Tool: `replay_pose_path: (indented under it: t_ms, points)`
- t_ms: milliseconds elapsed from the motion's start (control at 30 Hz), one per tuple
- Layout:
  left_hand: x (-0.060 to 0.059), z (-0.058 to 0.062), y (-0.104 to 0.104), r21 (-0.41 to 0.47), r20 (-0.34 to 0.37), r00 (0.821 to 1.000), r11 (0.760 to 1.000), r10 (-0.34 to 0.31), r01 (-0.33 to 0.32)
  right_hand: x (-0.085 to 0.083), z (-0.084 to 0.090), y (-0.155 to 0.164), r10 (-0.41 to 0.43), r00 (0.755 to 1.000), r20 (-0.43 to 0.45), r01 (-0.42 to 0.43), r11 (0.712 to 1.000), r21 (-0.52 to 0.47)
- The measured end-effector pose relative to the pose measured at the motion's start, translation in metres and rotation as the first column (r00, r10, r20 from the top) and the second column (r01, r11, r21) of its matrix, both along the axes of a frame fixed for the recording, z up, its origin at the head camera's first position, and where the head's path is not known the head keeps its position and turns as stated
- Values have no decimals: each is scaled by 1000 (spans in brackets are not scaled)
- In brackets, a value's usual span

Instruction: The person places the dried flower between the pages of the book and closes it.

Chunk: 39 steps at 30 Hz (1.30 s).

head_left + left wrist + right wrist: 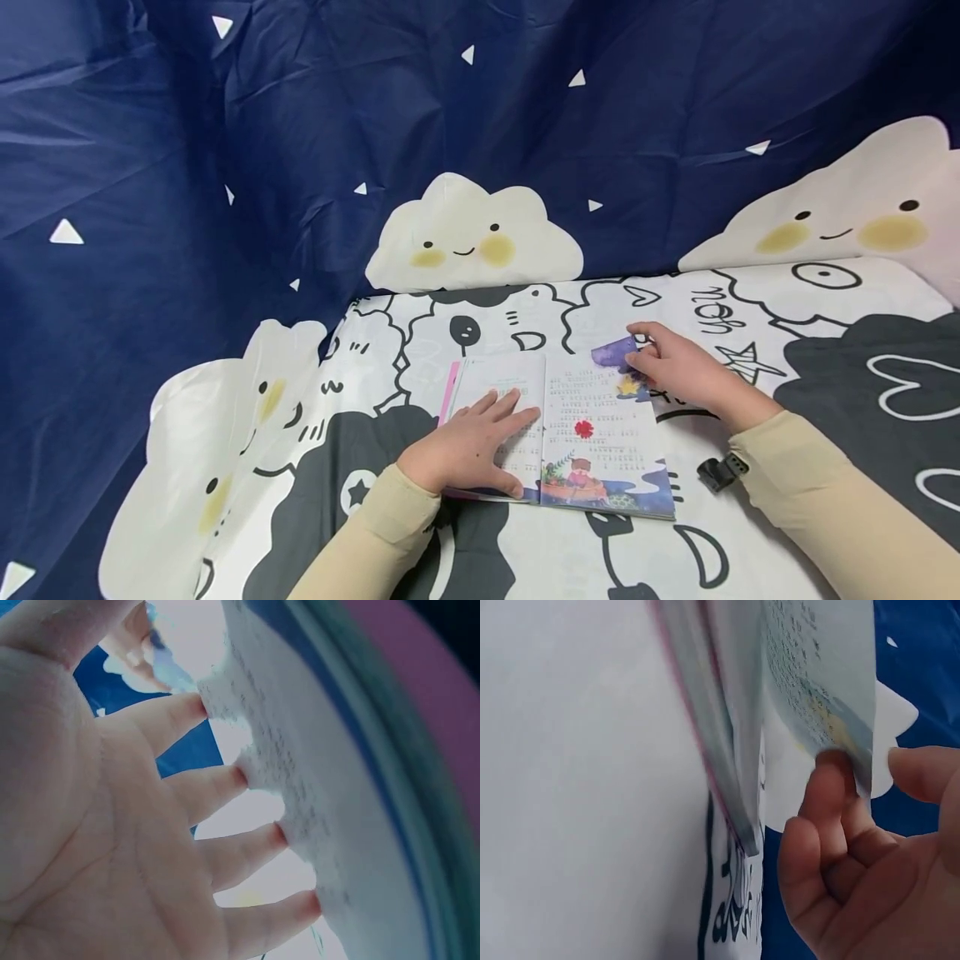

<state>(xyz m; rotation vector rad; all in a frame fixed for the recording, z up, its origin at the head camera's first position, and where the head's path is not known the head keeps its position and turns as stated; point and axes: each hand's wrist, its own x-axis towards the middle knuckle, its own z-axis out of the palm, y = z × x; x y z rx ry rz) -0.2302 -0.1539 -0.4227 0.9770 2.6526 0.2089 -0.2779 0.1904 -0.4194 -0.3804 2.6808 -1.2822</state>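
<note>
An open picture book (566,400) lies on the patterned cloth, with printed text, a red flower-like mark and a small painted figure on its right page. My left hand (476,442) rests on the left page with its fingers spread; in the left wrist view the fingertips (279,834) touch the paper. At the upper right corner, my right hand (675,367) holds the edge of a page (847,697) that is bent up, showing purple on its turned part. The right wrist view has curled fingers (829,795) at this page, which stands apart from the thicker stack (720,712).
Black and white cartoon drawings cover the cloth (480,333) under the book. Behind it hangs a dark blue curtain (300,125) with white triangles and smiling clouds (472,233). A small black device (722,473) sits at the right wrist.
</note>
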Motion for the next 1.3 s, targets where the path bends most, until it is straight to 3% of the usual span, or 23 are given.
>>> replay_pose_path:
  t_ms: [200, 367, 533, 700, 900, 1100, 1200, 1300]
  points:
    - [1, 4, -1, 22, -62, 998, 999, -23, 24, 8, 6, 0, 8, 998, 66, 0, 992, -122]
    - [1, 9, -1, 72, -127, 989, 994, -75, 85, 14, 12, 0, 50, 994, 94, -29, 977, -210]
    - [4, 22, 1, 141, -192, 975, 981, -108, 137, 22, 20, -6, 102, 989, 109, -65, 953, -296]
    - [10, 35, 4, 213, -271, 954, 959, -127, 188, 31, 28, -17, 121, 990, 70, -93, 945, -314]
    - [16, 45, 7, 291, -377, 909, 908, -179, 300, 39, 33, -36, 192, 980, -47, -198, 949, -244]
    - [22, 54, 9, 308, -439, 872, 875, -217, 373, 47, 33, -53, 264, 960, -89, -274, 953, -126]
    - [24, 58, 9, 301, -471, 853, 868, -226, 396, 49, 31, -61, 288, 951, -115, -296, 953, -61]
    - [25, 61, 7, 269, -506, 832, 875, -227, 402, 50, 28, -68, 313, 939, -143, -318, 948, -12]
